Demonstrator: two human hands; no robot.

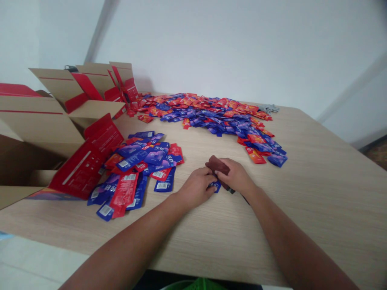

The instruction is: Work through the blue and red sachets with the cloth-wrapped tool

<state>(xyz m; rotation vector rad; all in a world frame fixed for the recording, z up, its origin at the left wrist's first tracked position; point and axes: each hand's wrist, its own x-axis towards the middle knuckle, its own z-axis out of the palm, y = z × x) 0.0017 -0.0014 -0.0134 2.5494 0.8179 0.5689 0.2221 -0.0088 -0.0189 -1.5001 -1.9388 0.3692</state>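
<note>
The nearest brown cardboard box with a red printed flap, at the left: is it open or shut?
Open. The cardboard box shows its brown inside, and its red printed flap is not folded over it.

Flat blue, red, orange packets (155,157): I'm seeing white barcode patches.
Flat held piece (218,166): I'm seeing brown.
Tan cardboard boxes (30,125): I'm seeing red stripes.
</note>
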